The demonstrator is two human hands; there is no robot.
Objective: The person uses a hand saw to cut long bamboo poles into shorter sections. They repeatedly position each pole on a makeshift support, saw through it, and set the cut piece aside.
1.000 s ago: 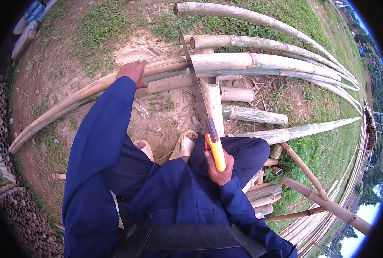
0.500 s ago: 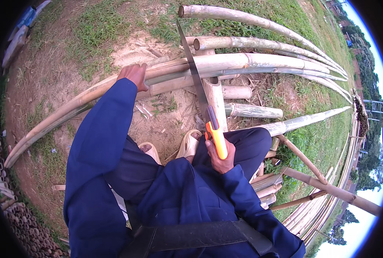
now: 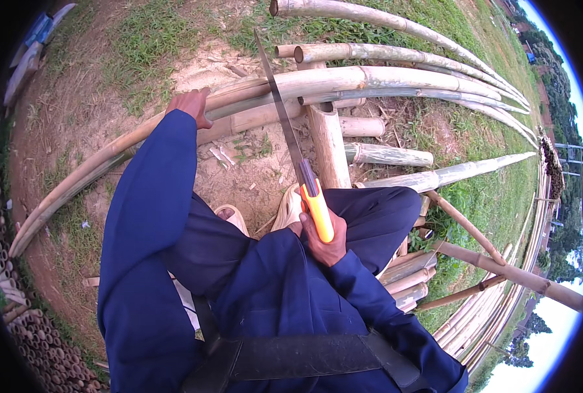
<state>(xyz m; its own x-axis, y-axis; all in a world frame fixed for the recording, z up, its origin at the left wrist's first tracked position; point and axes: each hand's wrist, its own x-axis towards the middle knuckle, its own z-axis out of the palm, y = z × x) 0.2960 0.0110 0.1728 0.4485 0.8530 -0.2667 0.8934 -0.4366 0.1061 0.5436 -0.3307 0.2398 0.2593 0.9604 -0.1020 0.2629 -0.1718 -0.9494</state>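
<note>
Left hand (image 3: 189, 107), ten o'clock: fingers curled over pole (image 3: 331, 80), which arcs nine to two. Right hand (image 3: 327, 242), five o'clock: fingers wrapped round saw (image 3: 292, 137). Blade crosses pole, tip toward twelve; depth unclear. Pole, left hand, saw just shifted toward nine; crossing now apparently farther from post (image 3: 329, 144), one o'clock.

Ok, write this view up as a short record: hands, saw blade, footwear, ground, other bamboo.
Left hand: clasped over a bamboo pole, left of the saw
Right hand: grips the saw's orange-yellow handle
Blade: crosses the bamboo pole at a slant; cut depth cannot be told
Footwear: pale sandals
Ground: soil and grass
Upper right: more poles
</note>
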